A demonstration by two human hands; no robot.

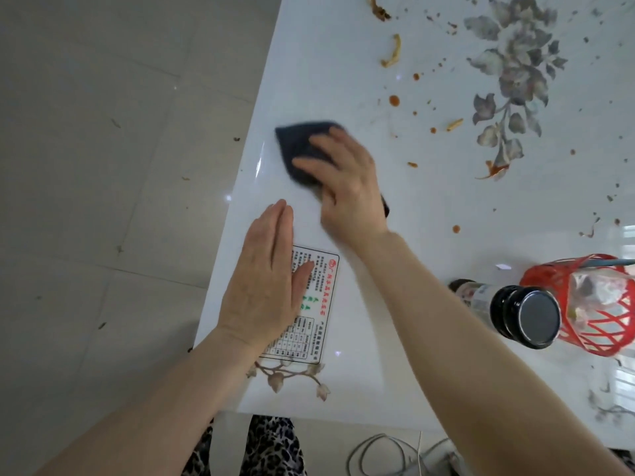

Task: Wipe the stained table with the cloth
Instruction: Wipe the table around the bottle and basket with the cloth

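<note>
A glossy white table (429,207) with a grey flower print carries orange sauce spots (394,100) and food scraps (391,51) toward the far right. My right hand (347,182) presses flat with spread fingers on a dark blue cloth (299,144) near the table's left edge; the hand is blurred. My left hand (268,280) lies flat with straight fingers on the table beside the left edge, partly covering a printed label (316,304).
A black-capped bottle (522,319) lies or leans at the right, beside a red wire basket (591,310) holding clear plastic. Tiled floor (103,166) with a few crumbs lies left of the table. Cables (385,451) sit below the near edge.
</note>
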